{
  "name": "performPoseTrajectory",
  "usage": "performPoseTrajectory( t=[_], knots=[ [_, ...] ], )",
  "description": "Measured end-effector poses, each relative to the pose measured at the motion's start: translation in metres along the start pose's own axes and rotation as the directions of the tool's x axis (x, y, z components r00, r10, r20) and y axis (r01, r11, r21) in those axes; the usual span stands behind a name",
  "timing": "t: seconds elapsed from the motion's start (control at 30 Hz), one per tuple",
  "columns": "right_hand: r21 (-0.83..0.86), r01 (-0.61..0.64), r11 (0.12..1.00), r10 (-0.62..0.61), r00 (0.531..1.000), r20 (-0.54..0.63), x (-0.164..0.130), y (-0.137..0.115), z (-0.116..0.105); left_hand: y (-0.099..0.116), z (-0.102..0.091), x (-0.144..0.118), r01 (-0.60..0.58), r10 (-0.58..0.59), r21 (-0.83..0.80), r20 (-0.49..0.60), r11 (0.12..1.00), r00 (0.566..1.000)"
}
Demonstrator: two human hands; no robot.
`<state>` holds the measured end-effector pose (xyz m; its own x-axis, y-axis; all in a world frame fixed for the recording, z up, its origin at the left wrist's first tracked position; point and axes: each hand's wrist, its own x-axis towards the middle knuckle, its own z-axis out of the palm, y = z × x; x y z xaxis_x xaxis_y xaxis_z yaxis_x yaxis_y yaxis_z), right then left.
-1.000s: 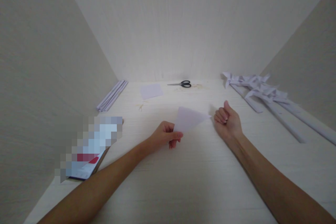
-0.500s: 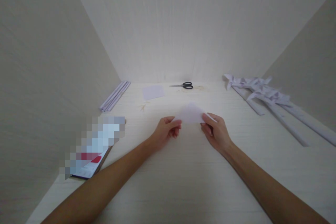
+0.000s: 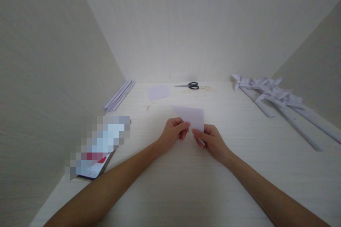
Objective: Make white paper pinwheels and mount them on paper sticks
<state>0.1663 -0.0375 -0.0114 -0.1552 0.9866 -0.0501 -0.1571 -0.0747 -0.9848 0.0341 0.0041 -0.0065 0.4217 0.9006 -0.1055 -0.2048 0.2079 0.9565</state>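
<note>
A piece of pale lilac-white paper, folded into a triangle, is held between my hands above the table. My left hand pinches its lower left edge with thumb and fingers. At the bottom corner my right hand is closed on the same paper, its thumb in front. The two thumbs are close together, and the paper's long point reaches out to the upper left. Behind it, flat on the table, lies a square sheet of similar paper.
Black-handled scissors lie at the back beside rubber bands. Rolled paper sticks rest at the back left. A partly blurred phone lies at left. Paper pinwheels on sticks are at right.
The folded paper has turned so its point faces upper left. My hands have come closer together, the right one moving left and downward to the lower corner. The camera view has shifted slightly.
</note>
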Motion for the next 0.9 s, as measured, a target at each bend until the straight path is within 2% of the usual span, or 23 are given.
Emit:
performPoseTrajectory(
  t=[0.27, 0.53, 0.67, 0.77, 0.83, 0.9],
  knots=[
    [0.068, -0.109, 0.992, 0.104, 0.991, 0.079, -0.001, -0.008, -0.004, 0.007, -0.003, -0.001, 0.067, -0.064, -0.079, 0.04, 0.995, 0.997],
    [0.152, -0.154, 0.976, 0.142, 0.986, 0.084, -0.003, -0.016, -0.007, 0.016, -0.012, 0.004, 0.024, -0.026, -0.302, -0.002, 0.953, 1.0],
    [0.19, -0.163, 0.968, 0.15, 0.986, 0.079, -0.002, -0.015, -0.006, 0.015, -0.015, 0.005, 0.045, -0.055, -0.435, -0.009, 0.899, 0.998],
    [0.207, -0.164, 0.965, 0.151, 0.986, 0.077, -0.004, -0.016, -0.007, 0.015, -0.025, 0.008, 0.037, -0.059, -0.54, -0.023, 0.841, 0.998],
    [0.224, -0.161, 0.961, 0.15, 0.987, 0.063, -0.007, -0.017, -0.009, 0.017, -0.036, 0.011, 0.005, -0.047, -0.628, -0.05, 0.778, 0.998],
    [0.255, -0.14, 0.957, 0.139, 0.99, 0.021, -0.009, -0.018, -0.012, 0.02, -0.046, 0.012, -0.081, 0.008, -0.692, -0.108, 0.718, 0.994]
  ],
)
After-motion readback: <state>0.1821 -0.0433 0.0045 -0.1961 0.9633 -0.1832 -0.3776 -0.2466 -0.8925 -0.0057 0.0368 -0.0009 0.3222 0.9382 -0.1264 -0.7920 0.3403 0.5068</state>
